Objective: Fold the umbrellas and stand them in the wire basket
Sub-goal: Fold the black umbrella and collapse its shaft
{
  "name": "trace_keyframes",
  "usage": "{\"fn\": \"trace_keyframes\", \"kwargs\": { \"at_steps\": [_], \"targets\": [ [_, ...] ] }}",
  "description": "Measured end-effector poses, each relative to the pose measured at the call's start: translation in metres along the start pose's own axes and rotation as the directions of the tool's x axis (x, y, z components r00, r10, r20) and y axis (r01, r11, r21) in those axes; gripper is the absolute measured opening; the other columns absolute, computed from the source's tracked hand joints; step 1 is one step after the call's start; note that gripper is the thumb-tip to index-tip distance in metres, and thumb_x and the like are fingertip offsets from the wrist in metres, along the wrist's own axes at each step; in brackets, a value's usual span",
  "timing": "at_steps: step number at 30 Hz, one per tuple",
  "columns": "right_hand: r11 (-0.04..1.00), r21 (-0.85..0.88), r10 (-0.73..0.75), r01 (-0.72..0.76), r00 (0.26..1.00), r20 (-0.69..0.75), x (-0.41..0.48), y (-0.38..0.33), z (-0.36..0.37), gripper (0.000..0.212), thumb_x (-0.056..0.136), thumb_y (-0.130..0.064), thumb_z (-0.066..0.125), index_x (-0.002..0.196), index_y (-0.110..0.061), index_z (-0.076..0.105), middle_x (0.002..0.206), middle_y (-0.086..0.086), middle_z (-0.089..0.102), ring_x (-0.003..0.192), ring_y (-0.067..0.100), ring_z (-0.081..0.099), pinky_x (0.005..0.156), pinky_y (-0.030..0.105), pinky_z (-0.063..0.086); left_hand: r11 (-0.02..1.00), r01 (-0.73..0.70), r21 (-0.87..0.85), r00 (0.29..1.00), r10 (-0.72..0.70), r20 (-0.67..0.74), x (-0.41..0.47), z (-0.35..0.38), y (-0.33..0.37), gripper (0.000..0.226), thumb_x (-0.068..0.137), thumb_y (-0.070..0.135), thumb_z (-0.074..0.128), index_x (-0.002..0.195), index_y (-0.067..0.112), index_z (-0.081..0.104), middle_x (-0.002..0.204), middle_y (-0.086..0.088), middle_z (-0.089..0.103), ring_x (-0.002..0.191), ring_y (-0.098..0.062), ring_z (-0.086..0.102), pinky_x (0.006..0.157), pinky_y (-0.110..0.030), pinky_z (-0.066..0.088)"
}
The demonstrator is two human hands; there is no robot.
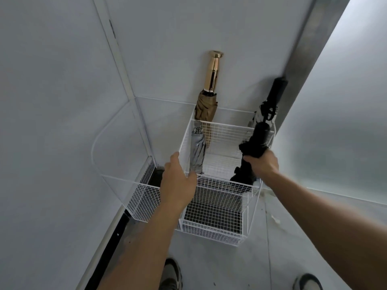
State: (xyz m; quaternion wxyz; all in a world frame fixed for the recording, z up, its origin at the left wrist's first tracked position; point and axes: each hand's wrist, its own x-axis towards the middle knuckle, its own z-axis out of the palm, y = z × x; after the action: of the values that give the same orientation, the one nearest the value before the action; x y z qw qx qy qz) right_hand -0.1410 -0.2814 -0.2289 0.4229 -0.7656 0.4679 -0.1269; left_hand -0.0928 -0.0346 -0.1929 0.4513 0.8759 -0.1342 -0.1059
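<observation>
A white wire basket (217,208) stands on the floor against the wall. My left hand (178,181) grips its front left corner rim. My right hand (262,163) grips a folded black umbrella (254,149) that stands tilted in the basket's right side, handle up. A folded grey umbrella (197,150) leans in the left part. A tan umbrella with a gold handle (209,95) stands at the back against the wall. Another umbrella with a black handle (275,95) stands at the back right corner.
Grey walls close in on the left and at the back. A frosted panel (335,122) runs along the right. A second white wire frame (138,195) sits left of the basket. My shoes (171,275) are on the grey floor below.
</observation>
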Motion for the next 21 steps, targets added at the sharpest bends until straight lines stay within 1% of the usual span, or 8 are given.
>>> {"fn": "trace_keyframes", "kwargs": {
  "at_steps": [3,6,10,11,13,16,18,21],
  "targets": [
    [0.99,-0.142,-0.006,0.01,0.999,0.035,0.006,0.0,0.007,0.037,0.085,-0.03,0.072,0.115,-0.01,0.061,0.103,0.011,0.068,0.088,0.03,0.063,0.083,0.04,0.055,1.0,-0.003,0.027,1.0,0.003,-0.015,0.006,0.004,-0.001,0.066,0.095,0.021,0.06,0.151,0.019,0.025,0.143,-0.008,0.045,0.12,-0.025,0.052,0.098,-0.036,0.046],
    [0.959,-0.283,0.007,0.012,0.998,0.065,0.01,-0.007,0.005,0.034,0.089,-0.037,0.066,0.11,-0.009,0.061,0.094,0.009,0.065,0.079,0.029,0.063,0.072,0.035,0.055,0.998,-0.007,0.058,0.999,0.009,-0.034,0.011,0.005,-0.003,0.065,0.094,0.021,0.061,0.15,0.02,0.027,0.137,-0.009,0.048,0.115,-0.026,0.054,0.096,-0.041,0.051],
    [0.931,-0.36,0.133,-0.068,0.978,0.159,0.011,-0.011,-0.01,0.038,0.091,-0.048,0.062,0.099,-0.01,0.06,0.078,0.01,0.068,0.05,0.025,0.068,0.047,0.028,0.054,0.997,0.002,0.077,0.999,0.001,-0.039,0.017,0.007,-0.006,0.063,0.093,0.024,0.061,0.147,0.023,0.029,0.128,-0.01,0.051,0.101,-0.03,0.061,0.084,-0.048,0.057],
    [0.925,-0.371,0.16,-0.085,0.972,0.174,0.012,-0.011,-0.014,0.041,0.091,-0.049,0.061,0.098,-0.009,0.06,0.076,0.01,0.069,0.049,0.025,0.068,0.048,0.028,0.056,0.997,0.002,0.074,0.999,0.001,-0.041,0.018,0.008,-0.006,0.063,0.093,0.024,0.061,0.147,0.024,0.029,0.127,-0.01,0.051,0.1,-0.03,0.061,0.082,-0.049,0.057],
    [0.917,-0.384,0.186,-0.105,0.966,0.179,0.016,-0.008,-0.02,0.046,0.09,-0.054,0.061,0.093,-0.008,0.063,0.074,0.01,0.073,0.052,0.025,0.071,0.06,0.035,0.062,0.997,0.011,0.07,0.999,-0.008,-0.047,0.019,0.008,-0.005,0.063,0.093,0.024,0.061,0.147,0.023,0.029,0.127,-0.009,0.05,0.101,-0.03,0.061,0.084,-0.049,0.057],
    [0.9,-0.425,0.17,-0.093,0.974,0.147,0.019,-0.001,-0.023,0.053,0.083,-0.067,0.058,0.089,-0.015,0.065,0.07,0.004,0.074,0.057,0.023,0.073,0.075,0.04,0.062,0.998,0.011,0.066,0.999,-0.008,-0.051,0.02,0.009,-0.006,0.062,0.093,0.024,0.061,0.146,0.023,0.03,0.126,-0.009,0.05,0.1,-0.03,0.061,0.083,-0.049,0.057],
    [0.883,-0.462,0.141,-0.081,0.985,0.098,0.018,0.005,-0.021,0.057,0.077,-0.075,0.055,0.088,-0.02,0.065,0.067,0.0,0.074,0.06,0.021,0.073,0.076,0.038,0.06,0.998,0.004,0.06,0.999,-0.001,-0.052,0.02,0.01,-0.008,0.061,0.092,0.024,0.061,0.145,0.024,0.031,0.125,-0.009,0.051,0.1,-0.03,0.061,0.081,-0.049,0.058],
    [0.879,-0.47,0.13,-0.081,0.989,0.073,0.01,0.006,-0.022,0.057,0.082,-0.075,0.052,0.086,-0.02,0.065,0.058,-0.003,0.072,0.062,0.016,0.072,0.077,0.031,0.057,0.998,0.001,0.063,0.998,0.002,-0.057,0.021,0.01,-0.009,0.061,0.092,0.024,0.062,0.145,0.023,0.031,0.127,-0.009,0.051,0.103,-0.03,0.059,0.082,-0.049,0.057]
  ]
}}
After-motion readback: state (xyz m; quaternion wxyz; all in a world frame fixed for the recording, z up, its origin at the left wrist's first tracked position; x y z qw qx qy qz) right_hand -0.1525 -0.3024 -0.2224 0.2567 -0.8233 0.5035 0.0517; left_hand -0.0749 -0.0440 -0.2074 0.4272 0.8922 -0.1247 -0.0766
